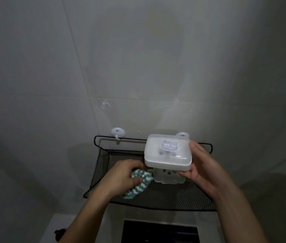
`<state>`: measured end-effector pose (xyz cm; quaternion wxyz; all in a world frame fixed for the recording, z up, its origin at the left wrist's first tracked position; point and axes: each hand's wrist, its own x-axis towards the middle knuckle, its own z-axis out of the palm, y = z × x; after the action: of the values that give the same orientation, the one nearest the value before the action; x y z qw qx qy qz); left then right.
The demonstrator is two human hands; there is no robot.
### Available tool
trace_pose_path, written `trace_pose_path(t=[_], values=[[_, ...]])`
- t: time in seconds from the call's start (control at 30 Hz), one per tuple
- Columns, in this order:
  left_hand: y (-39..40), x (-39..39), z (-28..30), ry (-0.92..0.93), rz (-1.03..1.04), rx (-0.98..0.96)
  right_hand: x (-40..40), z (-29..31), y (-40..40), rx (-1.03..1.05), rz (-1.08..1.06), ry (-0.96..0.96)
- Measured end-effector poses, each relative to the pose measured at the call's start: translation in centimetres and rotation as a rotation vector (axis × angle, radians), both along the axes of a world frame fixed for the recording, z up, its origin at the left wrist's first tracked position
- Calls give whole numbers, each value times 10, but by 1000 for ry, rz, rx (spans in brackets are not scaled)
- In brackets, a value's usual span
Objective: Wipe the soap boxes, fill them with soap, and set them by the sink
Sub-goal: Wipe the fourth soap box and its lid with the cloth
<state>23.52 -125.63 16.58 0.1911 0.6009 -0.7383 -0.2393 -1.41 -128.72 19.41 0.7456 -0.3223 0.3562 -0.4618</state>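
Two soap boxes [168, 151] (lidded, contents unclear): one held, one [169, 177] in basket [156, 199].

Near the middle right of the frame, the translucent soap box [167, 153] has a bear-shaped sticker [169, 145] on its lid with pale blurred lettering that seems to read "soap box". No other text can be read.

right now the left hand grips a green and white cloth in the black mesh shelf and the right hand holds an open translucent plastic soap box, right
Not quite: the head view shows the translucent plastic soap box in the right hand closed, its lid on. The left hand does grip the green and white cloth in the black mesh shelf.
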Motion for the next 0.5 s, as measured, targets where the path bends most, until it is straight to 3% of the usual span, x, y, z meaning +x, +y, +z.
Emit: trace_pose_path(t=[0.2,0.3,0.5], values=[[-4,13,24,572,-15,-68,0,-1,1,12,-7,45],[-6,14,32,650,-122,-27,2,0,1,48,-4,28],[-10,9,30,746,-107,-31,5,2,-2,58,-12,28]])
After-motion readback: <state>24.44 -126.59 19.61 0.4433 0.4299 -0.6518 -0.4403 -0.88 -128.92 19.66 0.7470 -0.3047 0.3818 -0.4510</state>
